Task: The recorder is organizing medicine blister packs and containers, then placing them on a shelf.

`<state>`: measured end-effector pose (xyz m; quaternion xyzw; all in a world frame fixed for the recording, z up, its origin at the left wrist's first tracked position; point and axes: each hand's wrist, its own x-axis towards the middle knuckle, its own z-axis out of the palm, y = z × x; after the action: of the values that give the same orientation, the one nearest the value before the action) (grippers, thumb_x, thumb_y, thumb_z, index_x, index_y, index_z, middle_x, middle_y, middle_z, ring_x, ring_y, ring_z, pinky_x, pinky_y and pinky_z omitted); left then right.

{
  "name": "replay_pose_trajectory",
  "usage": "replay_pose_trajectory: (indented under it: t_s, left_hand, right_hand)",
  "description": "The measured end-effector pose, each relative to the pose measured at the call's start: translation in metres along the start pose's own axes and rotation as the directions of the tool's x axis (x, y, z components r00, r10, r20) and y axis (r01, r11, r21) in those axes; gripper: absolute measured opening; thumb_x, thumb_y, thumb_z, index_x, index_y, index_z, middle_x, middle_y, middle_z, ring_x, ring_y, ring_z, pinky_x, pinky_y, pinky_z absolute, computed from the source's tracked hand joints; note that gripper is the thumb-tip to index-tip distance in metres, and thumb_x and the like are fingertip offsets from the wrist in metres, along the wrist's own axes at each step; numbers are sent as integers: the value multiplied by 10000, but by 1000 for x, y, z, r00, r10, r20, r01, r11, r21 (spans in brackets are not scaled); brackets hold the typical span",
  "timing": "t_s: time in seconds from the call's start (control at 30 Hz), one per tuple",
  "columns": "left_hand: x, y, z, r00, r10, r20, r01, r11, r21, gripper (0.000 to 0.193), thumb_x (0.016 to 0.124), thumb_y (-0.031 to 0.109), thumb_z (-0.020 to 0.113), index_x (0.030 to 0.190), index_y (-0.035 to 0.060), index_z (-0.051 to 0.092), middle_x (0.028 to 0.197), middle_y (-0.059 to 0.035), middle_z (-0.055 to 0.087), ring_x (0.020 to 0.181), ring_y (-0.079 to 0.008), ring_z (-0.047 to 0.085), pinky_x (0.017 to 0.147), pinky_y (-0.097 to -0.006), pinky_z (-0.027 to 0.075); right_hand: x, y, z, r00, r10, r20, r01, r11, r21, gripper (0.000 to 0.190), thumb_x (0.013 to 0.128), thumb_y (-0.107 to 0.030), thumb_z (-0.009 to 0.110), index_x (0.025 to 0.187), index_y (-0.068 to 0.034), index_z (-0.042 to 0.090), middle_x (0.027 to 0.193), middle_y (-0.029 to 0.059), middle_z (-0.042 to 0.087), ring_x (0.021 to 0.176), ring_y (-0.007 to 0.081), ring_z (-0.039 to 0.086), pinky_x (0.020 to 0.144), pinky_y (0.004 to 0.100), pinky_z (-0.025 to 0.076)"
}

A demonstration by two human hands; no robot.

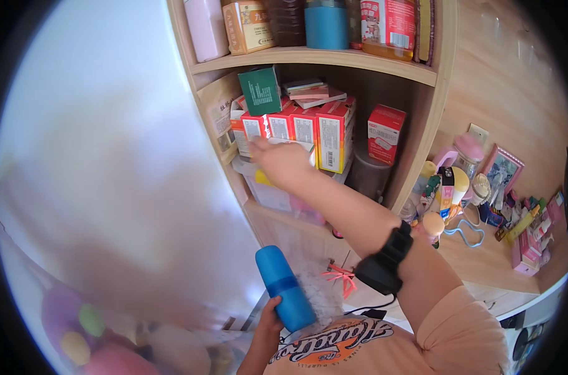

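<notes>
My left hand [269, 315] grips the lower side of a blue cylindrical bottle [284, 288] with a darker blue band, tilted in front of my chest. My right hand [282, 164] reaches onto the middle shelf, in front of a row of red-and-white cartons [328, 136]. Its fingertips are near the leftmost carton. A white box [299, 144] shows partly behind the hand; whether the fingers grip it cannot be seen. Below the hand is a translucent plastic bin [267, 194]. A green box [260, 91] and several small flat boxes [314, 93] rest on top of the cartons.
A red carton [386, 133] stands on a dark canister [369, 171] at right. The upper shelf [312, 56] holds bottles and boxes. A desk [481, 262] at right carries cups, a pink picture frame [502, 171] and small items. A pale, blurred surface [124, 164] stands close at left.
</notes>
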<state>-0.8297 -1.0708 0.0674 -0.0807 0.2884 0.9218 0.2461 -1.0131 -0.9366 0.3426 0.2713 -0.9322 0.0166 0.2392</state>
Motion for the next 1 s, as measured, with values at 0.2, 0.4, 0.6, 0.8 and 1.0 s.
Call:
replay_pose_trajectory:
  t_s: [0.2,0.4,0.6,0.8,1.0]
  left_hand:
    - [-4,-3,4,999,25,23,-25,1000,17,661,644,294,658,1166,5,373,1062,-149,503,957,-286,513,835,-420,420]
    - [-11,-3,7,999,38,-16,-38,999,3,681,625,300,668,1169,16,374,1053,-139,505,963,-280,509,834,-413,422]
    - [-2,13,21,993,107,44,-109,992,70,708,598,307,674,1177,30,374,1053,-127,511,950,-265,519,819,-399,435]
    - [15,14,31,989,95,113,-106,990,92,707,596,296,678,1170,8,382,1028,-121,527,940,-245,527,808,-358,443]
    - [28,12,45,981,-18,192,-33,966,257,732,564,279,698,1169,2,390,1036,-113,529,959,-230,521,837,-339,419]
  right_hand:
    - [33,-11,7,987,16,157,17,978,-209,379,705,-87,522,1051,58,470,989,152,552,735,222,612,597,347,462]
    - [23,3,18,996,27,-88,-44,979,-199,313,691,-111,547,982,6,537,924,80,565,698,209,610,559,334,459]
    - [-73,-10,8,761,-150,-631,359,907,218,247,658,-85,630,895,-75,562,887,71,557,621,207,571,546,284,460]
    - [-199,9,87,949,288,132,-276,548,790,311,705,-245,651,936,-61,554,805,81,530,711,193,531,596,276,433]
    - [-241,16,95,883,384,270,-422,398,814,399,709,-282,646,1026,-75,520,868,101,514,822,210,508,675,279,421]
